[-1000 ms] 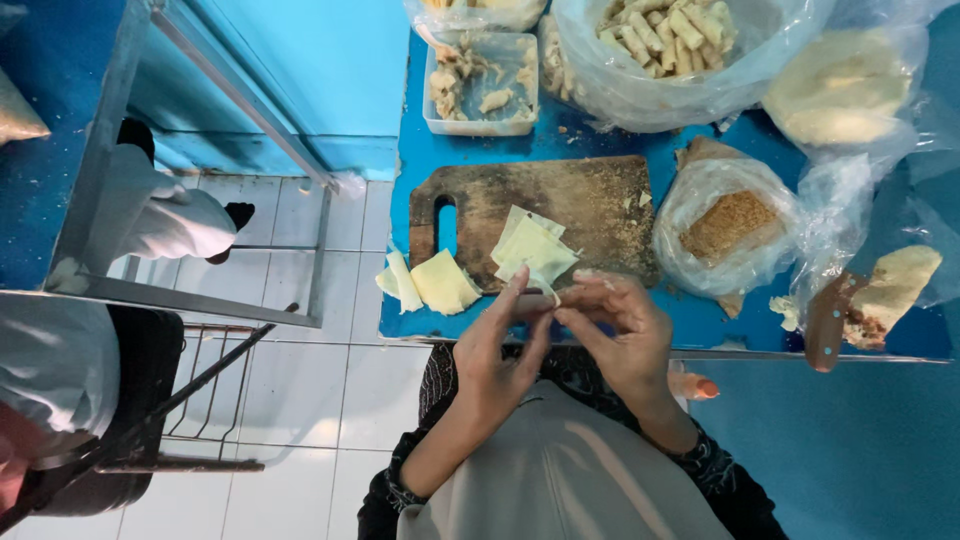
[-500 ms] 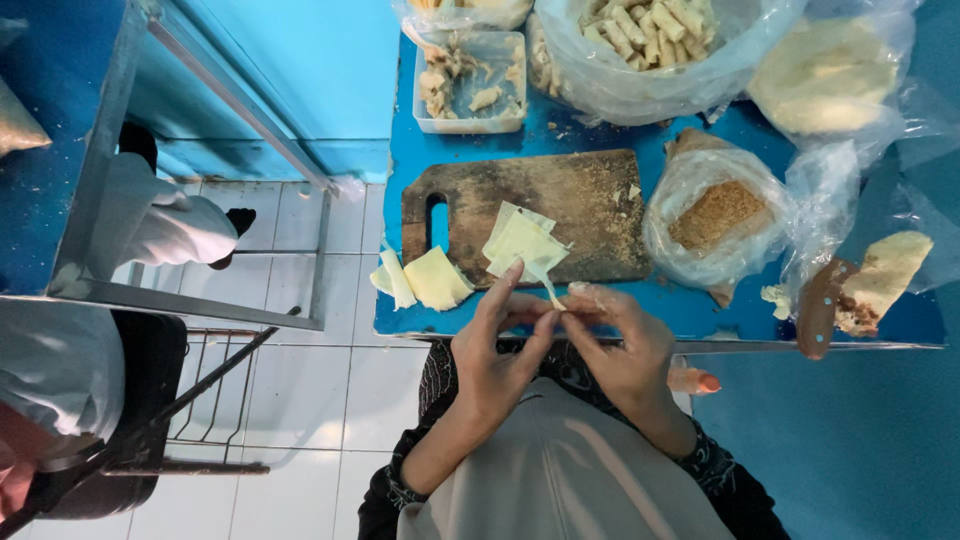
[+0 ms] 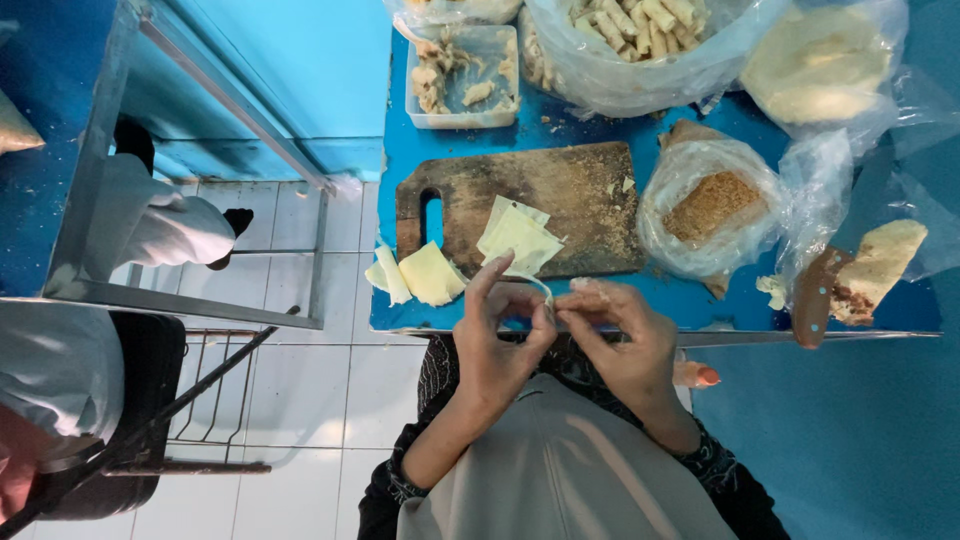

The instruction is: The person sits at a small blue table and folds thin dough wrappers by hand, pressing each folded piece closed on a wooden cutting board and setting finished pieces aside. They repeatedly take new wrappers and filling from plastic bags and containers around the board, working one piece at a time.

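My left hand and my right hand meet at the near edge of the blue table, pinching a thin pale wrapper between their fingertips. Just beyond them a small stack of pale square wrappers lies on a worn wooden cutting board. More folded pale wrappers sit at the board's near left corner.
A clear tub of filling scraps, a bag of rolled pieces, a bag of brown crumbs and a bag of flat rounds crowd the table. A metal rack and another person's sleeve are at left.
Both hands have stayed together at the table edge, fingers working the small wrapper. The view has shifted slightly; the stack on the board has not moved.
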Demonstrator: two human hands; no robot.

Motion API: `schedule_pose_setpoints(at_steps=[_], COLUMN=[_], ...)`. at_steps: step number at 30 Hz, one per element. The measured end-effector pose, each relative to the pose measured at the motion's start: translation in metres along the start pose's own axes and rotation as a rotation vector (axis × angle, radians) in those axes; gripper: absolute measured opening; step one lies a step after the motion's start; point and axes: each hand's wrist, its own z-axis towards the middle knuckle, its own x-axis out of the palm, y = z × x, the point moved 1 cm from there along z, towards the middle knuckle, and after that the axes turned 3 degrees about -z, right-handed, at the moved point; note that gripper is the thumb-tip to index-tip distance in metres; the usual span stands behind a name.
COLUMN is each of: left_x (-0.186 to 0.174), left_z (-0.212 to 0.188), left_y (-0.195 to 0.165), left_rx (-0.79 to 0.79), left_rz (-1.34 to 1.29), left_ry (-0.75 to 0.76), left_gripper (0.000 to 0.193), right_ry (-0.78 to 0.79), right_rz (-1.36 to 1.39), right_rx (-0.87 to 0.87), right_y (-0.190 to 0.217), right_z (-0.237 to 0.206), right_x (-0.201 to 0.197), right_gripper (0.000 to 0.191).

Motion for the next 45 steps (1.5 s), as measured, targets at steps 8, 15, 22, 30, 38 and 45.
schedule_pose_setpoints(at_steps=[8, 15, 22, 30, 38, 45], left_x=[0.001, 0.003, -0.003, -0.002, -0.002, -0.003], left_z=[-0.005, -0.008, -0.007, -0.004, -0.005, -0.006], left_y=[0.003, 0.000, 0.000, 0.002, 0.004, 0.013], left_rx=[0.049, 0.210, 0.108, 0.233, 0.191, 0.068], left_rz=[-0.016, 0.146, 0.068, 0.131, 0.123, 0.005], left_ry=[0.029, 0.004, 0.048, 0.074, 0.047, 0.103], left_gripper=[0.067, 0.064, 0.063, 0.061, 0.062, 0.067], right_ry=[-0.038, -0.060, 0.010, -0.056, -0.016, -0.054], right_rz=[0.163, 0.003, 0.424, 0.011, 0.131, 0.315], right_rx=[0.043, -0.027, 0.210, 0.006, 0.058, 0.159], right_y=[-0.007, -0.007, -0.022, -0.015, -0.019, -0.039], right_z=[-0.005, -0.011, -0.003, -0.009, -0.010, -0.009], right_x=[0.002, 0.005, 0.001, 0.009, 0.006, 0.011], right_gripper=[0.036, 0.033, 0.034, 0.038, 0.045, 0.042])
